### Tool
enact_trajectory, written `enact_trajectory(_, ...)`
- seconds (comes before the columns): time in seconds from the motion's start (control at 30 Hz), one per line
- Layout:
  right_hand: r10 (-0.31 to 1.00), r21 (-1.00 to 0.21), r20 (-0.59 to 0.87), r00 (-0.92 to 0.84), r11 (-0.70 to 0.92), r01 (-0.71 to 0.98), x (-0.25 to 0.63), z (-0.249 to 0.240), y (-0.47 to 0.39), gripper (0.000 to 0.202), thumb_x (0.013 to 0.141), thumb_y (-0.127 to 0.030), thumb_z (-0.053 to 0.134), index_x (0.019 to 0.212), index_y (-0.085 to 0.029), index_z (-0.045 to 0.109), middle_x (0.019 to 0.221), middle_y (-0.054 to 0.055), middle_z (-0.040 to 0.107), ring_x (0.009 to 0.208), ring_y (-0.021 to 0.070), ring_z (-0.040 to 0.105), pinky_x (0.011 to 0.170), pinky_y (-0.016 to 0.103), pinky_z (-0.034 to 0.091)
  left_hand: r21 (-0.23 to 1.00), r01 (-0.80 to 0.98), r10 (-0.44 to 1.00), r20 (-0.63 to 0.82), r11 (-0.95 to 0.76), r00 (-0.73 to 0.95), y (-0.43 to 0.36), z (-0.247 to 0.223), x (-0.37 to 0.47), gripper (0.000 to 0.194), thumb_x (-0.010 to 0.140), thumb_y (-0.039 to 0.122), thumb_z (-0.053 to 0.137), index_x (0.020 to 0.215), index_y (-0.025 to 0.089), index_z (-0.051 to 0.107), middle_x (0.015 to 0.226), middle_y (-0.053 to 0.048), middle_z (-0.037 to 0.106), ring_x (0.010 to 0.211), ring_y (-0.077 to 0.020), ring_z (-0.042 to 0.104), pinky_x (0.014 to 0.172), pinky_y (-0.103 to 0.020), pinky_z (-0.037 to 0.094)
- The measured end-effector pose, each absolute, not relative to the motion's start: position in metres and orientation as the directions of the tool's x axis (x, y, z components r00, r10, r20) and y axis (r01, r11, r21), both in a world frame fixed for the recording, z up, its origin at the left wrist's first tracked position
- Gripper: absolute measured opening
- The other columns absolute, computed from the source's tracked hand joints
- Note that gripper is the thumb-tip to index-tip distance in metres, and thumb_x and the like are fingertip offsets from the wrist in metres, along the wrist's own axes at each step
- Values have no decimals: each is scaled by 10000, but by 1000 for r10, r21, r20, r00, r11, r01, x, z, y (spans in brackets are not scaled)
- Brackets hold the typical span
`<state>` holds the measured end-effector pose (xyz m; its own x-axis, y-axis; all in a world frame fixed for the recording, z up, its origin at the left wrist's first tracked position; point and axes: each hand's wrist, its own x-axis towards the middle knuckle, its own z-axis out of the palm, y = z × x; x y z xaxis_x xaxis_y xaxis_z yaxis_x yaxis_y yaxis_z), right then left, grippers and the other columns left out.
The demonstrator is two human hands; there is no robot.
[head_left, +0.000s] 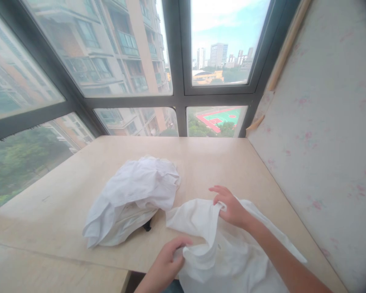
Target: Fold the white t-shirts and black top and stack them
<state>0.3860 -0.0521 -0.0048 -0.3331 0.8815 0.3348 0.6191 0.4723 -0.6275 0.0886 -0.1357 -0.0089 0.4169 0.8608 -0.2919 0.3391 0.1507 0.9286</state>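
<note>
A white garment (228,252) lies crumpled across the front right of the pale wooden surface (210,158) and hangs toward me. My left hand (173,257) pinches its edge at the lower middle. Farther right and higher, my right hand (228,206) grips a fold between thumb and finger, its other fingers stretched out to the left. A flap of the cloth extends left between the two hands. Beside it on the left rests a heap of white cloth (140,183), with a small black piece (147,225) poking out from beneath.
Windows with dark grey frames (179,73) border the surface at the back and left. On the right stands a wall with flowered paper (317,142), its edge peeling near the corner. A dark gap opens below the surface's front edge, near my left forearm.
</note>
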Motion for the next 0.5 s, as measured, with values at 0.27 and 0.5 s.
enact_trajectory(0.27, 937, -712, 296, -185, 345, 611, 468, 58, -73, 30, 793, -225, 615, 776, -214, 592, 1285, 72, 632, 1323, 257, 479, 1148, 502, 333, 965, 95, 931, -261, 245, 254, -112, 21, 86, 384, 834, 551, 643, 871, 168, 633, 812, -25, 636, 765, -161, 548, 692, -235, 420)
enact_trajectory(0.5, 941, -878, 322, 106, 255, 405, 483, 113, -89, 309, 892, -506, 570, 928, -205, 630, 896, 62, 698, 853, 199, 660, 749, 306, 538, 945, 309, 993, 115, -112, 10, -66, 100, 102, 335, 924, 521, 508, 942, 203, 611, 725, 10, 569, 673, -145, 500, 608, -225, 395)
